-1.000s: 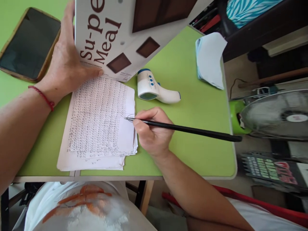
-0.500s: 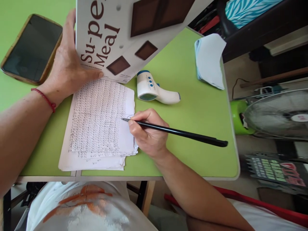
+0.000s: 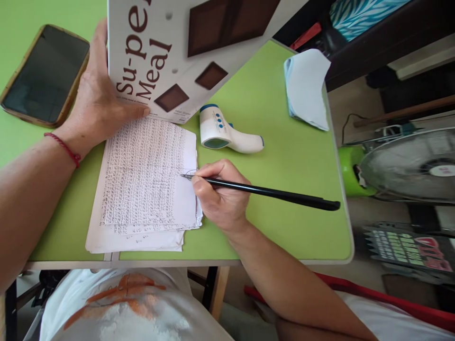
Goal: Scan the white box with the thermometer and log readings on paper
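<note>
head camera | above 6 o'clock edge of surface [image 3: 302, 163] | facing 12 o'clock, down | hands [image 3: 225, 196] close below

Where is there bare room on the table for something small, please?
The widest bare patch of table lies right of the thermometer and below the folded white sheet, though the pen reaches across it. A smaller one sits between the papers, right hand and front edge. It is crowded around the phone, left hand and white box or book.

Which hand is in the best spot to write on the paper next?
Probably the right hand: it holds the pen, with the tip at the paper. The left hand holds the white "Meal" item.
</note>
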The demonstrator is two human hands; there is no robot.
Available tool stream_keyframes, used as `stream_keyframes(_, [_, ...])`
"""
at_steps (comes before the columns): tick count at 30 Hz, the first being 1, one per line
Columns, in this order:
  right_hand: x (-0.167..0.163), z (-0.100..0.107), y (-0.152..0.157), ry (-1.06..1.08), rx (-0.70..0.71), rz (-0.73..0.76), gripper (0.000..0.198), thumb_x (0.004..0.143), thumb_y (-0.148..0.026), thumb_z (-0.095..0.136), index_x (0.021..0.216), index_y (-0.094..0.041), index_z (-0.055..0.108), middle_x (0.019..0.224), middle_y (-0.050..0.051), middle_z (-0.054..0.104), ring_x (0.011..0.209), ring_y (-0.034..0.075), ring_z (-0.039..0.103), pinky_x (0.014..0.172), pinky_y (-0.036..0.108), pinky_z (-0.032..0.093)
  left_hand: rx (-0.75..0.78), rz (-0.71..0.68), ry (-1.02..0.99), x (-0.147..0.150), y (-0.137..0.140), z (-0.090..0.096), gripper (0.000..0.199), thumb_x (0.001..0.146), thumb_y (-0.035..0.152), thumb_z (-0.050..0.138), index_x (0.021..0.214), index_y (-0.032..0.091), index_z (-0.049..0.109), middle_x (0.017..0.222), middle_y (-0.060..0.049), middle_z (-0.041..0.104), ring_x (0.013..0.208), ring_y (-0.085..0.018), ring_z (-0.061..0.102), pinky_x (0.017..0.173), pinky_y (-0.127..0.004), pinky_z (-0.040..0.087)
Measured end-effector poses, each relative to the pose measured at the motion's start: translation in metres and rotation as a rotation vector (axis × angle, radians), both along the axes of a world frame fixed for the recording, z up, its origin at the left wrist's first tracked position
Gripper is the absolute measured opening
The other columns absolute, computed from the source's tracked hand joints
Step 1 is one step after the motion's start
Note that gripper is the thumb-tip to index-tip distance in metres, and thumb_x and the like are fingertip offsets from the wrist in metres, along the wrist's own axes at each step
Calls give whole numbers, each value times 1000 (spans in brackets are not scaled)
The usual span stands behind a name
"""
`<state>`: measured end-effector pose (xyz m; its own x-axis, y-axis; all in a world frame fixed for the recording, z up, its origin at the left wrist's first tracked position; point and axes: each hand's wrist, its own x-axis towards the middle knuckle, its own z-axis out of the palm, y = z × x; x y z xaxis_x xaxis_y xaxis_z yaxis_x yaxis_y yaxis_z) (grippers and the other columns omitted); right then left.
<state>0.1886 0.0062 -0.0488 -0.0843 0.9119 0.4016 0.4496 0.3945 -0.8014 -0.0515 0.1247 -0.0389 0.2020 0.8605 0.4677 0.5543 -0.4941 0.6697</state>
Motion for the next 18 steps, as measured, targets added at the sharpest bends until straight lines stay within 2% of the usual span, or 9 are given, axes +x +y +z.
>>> stream_keyframes(8, [0, 0, 0, -3, -28, 45, 12, 73, -13, 57, 68, -22, 50, 57, -7, 53, 46, 6, 44, 44, 21, 39, -1, -17, -18, -1, 0, 0, 95, 54, 35, 87, 128, 9, 34, 140, -17, 37, 134, -31, 35, 116, -49, 26])
stream_keyframes(14, [1, 0, 0, -16, -16, 36, 12, 74, -14, 57, 68, -22, 50, 57, -7, 52, 46, 6, 43, 44, 21, 39, -44, 28, 3, 1, -1, 2, 98, 52, 25, 86, 130, 6, 31, 139, -18, 38, 133, -30, 36, 115, -46, 29])
stream_keyframes(18, [1, 0, 0, 9, -13, 42, 12, 74, -13, 57, 69, -21, 50, 58, -7, 53, 46, 6, 45, 44, 22, 39, -44, 27, 17, 0, -1, 2, 97, 53, 25, 85, 131, 7, 30, 138, -17, 39, 132, -30, 37, 114, -46, 30])
